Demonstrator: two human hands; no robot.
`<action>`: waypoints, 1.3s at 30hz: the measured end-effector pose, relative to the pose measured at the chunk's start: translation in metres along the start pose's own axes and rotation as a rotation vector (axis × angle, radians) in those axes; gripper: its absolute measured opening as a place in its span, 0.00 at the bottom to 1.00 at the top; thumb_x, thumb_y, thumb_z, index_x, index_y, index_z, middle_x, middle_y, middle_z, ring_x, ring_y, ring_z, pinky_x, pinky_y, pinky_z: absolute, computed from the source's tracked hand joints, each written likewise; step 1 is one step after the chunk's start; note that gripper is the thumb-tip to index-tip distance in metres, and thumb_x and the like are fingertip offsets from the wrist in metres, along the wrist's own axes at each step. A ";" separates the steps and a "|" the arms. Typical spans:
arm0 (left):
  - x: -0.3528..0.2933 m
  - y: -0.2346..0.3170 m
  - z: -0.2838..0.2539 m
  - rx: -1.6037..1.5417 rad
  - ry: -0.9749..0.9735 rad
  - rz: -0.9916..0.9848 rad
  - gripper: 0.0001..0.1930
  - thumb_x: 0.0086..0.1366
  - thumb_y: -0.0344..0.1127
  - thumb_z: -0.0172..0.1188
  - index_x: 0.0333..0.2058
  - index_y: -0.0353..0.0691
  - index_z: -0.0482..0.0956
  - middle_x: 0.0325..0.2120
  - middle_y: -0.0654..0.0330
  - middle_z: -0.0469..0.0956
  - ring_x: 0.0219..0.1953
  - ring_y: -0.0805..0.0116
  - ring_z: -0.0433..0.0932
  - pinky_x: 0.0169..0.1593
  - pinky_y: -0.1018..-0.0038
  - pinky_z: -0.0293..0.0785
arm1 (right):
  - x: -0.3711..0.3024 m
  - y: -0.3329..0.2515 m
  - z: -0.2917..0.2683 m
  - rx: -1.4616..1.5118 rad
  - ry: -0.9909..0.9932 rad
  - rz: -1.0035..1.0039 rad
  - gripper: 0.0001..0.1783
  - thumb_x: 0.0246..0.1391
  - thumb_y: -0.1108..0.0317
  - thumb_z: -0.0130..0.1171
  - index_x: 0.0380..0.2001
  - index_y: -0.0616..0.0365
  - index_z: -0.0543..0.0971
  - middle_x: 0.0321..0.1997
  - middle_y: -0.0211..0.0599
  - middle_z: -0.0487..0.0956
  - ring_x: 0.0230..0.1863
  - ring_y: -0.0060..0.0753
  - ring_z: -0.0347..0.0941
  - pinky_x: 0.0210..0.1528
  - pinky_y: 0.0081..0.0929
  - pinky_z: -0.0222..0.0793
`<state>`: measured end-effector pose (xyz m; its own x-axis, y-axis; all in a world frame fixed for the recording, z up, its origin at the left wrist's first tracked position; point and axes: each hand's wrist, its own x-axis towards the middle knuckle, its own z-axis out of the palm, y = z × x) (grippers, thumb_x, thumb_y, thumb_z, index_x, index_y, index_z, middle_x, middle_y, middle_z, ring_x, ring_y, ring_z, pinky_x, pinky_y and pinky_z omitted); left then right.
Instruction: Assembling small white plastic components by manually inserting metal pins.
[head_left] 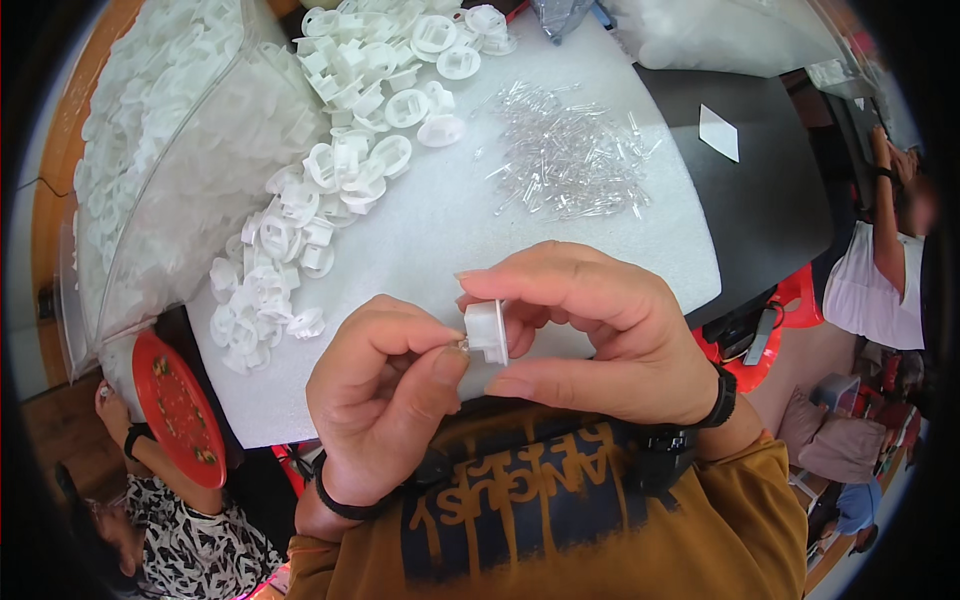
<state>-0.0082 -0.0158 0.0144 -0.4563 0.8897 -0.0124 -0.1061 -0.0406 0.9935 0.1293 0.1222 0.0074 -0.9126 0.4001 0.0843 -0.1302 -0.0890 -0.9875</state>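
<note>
My right hand (600, 335) holds a white plastic housing (487, 332) by its round flange, between the thumb and fingers. The housing's boxy side faces left. Against that side, my left hand (385, 385) pinches a tiny clear piece, which looks like an LED (463, 344), between thumb and forefinger; the fingertips mostly hide it. Beyond my hands, a heap of clear LEDs with thin wire leads (570, 150) lies on the white foam sheet (440, 210). Many more white plastic housings (350, 165) are strewn along the sheet's left side.
A large clear bag (200, 160) full of white housings stands at the left. Beside it is a red round tray (180, 410) near another person. A black table (750, 170) carries a white card (719, 133). Another bag (730, 35) lies far right, with people beyond.
</note>
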 end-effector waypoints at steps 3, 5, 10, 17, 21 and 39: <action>-0.001 -0.002 -0.003 0.011 -0.007 -0.012 0.05 0.60 0.20 0.56 0.35 0.32 0.73 0.31 0.60 0.70 0.24 0.81 0.69 0.27 0.86 0.65 | 0.003 0.003 -0.001 -0.153 -0.001 -0.116 0.24 0.46 0.75 0.64 0.50 0.59 0.74 0.33 0.32 0.73 0.31 0.22 0.69 0.34 0.18 0.66; 0.000 -0.003 -0.005 0.026 -0.021 -0.011 0.05 0.60 0.20 0.56 0.35 0.32 0.73 0.30 0.60 0.70 0.25 0.81 0.69 0.27 0.86 0.65 | 0.004 0.004 -0.001 -0.161 0.003 -0.125 0.24 0.46 0.76 0.64 0.50 0.59 0.74 0.33 0.32 0.73 0.30 0.22 0.70 0.33 0.18 0.66; 0.003 0.001 -0.005 0.107 -0.042 0.035 0.05 0.60 0.21 0.56 0.35 0.31 0.73 0.30 0.60 0.70 0.23 0.81 0.70 0.26 0.86 0.65 | 0.004 0.000 0.000 -0.171 0.018 -0.131 0.27 0.42 0.75 0.67 0.50 0.61 0.74 0.35 0.33 0.75 0.31 0.23 0.69 0.34 0.19 0.64; 0.012 0.000 0.001 0.029 -0.066 -0.032 0.05 0.60 0.20 0.55 0.35 0.31 0.73 0.30 0.59 0.71 0.22 0.80 0.71 0.24 0.86 0.67 | 0.001 0.000 -0.008 -0.238 0.059 -0.168 0.27 0.42 0.73 0.68 0.49 0.60 0.75 0.33 0.33 0.75 0.29 0.24 0.69 0.31 0.19 0.65; 0.015 -0.003 0.007 -0.005 -0.064 -0.062 0.05 0.60 0.21 0.55 0.36 0.30 0.72 0.30 0.58 0.70 0.22 0.79 0.71 0.25 0.86 0.67 | 0.000 0.001 -0.013 -0.286 0.070 -0.191 0.27 0.42 0.73 0.68 0.49 0.60 0.75 0.33 0.34 0.75 0.30 0.25 0.69 0.31 0.19 0.66; -0.026 -0.006 -0.023 0.420 0.129 0.041 0.08 0.60 0.19 0.48 0.37 0.30 0.73 0.31 0.57 0.70 0.21 0.78 0.69 0.26 0.84 0.66 | 0.030 -0.126 -0.112 -0.808 0.608 -0.181 0.26 0.51 0.68 0.60 0.54 0.63 0.69 0.40 0.32 0.76 0.37 0.21 0.69 0.42 0.15 0.64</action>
<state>-0.0162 -0.0490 0.0065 -0.5621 0.8261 0.0407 0.2705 0.1371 0.9529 0.1614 0.2476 0.1198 -0.5254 0.7609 0.3808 0.2584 0.5692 -0.7806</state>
